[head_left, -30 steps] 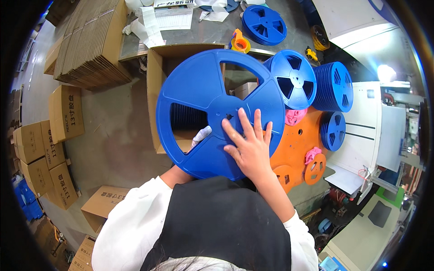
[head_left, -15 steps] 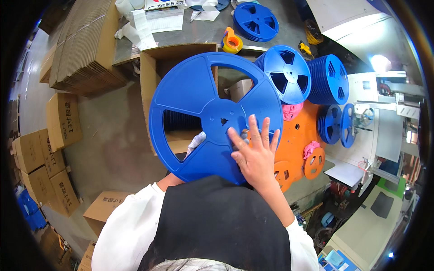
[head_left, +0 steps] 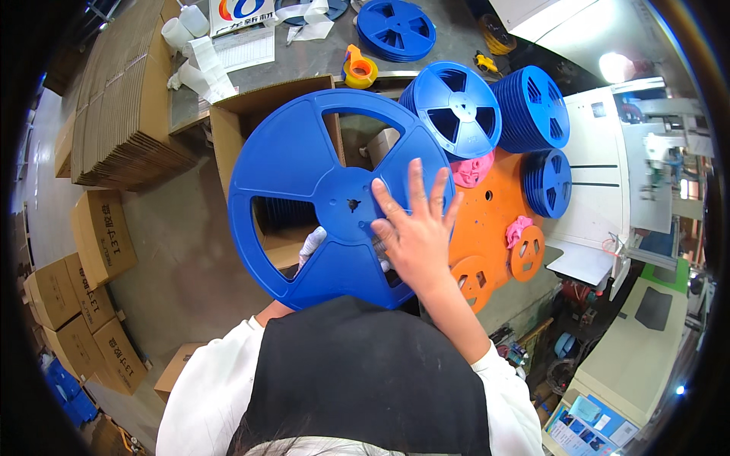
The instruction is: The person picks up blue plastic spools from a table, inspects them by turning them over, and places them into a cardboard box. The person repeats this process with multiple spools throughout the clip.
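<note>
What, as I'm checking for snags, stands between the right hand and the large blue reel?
Nothing visible: the bare right hand spreads directly over the near face of the large blue reel. The left hand, gloved and mostly hidden, shows at the reel's openings, not between them.

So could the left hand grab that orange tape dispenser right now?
Probably not directly: the left hand is behind the big blue reel, apparently supporting it, and would likely need freeing first.

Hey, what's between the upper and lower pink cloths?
In the head view, bare orange surface with a dark hole lies between the upper cloth and the lower cloth.
</note>
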Action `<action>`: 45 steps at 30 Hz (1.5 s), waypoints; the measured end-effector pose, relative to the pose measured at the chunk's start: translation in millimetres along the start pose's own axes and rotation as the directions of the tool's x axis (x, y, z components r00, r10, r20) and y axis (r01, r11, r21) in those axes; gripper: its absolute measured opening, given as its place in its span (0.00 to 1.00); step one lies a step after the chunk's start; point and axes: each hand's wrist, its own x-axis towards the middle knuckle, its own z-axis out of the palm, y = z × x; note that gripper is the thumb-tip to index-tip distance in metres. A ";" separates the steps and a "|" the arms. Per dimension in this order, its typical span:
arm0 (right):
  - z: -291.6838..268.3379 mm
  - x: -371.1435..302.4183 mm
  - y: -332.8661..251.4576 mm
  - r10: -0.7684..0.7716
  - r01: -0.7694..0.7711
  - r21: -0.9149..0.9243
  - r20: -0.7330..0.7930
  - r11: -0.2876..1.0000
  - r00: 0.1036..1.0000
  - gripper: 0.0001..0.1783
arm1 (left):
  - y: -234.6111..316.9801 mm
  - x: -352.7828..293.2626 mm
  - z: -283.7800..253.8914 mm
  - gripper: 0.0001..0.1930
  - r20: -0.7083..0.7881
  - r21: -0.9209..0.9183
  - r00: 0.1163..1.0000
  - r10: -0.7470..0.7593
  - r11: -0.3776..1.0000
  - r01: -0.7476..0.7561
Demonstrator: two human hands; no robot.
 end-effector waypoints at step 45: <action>75.7 -41.4 102.4 0.384 -0.392 0.496 0.123 0.775 0.915 0.24 | 127.1 -50.9 -89.5 0.26 -0.355 0.484 0.748 0.560 0.795 -0.365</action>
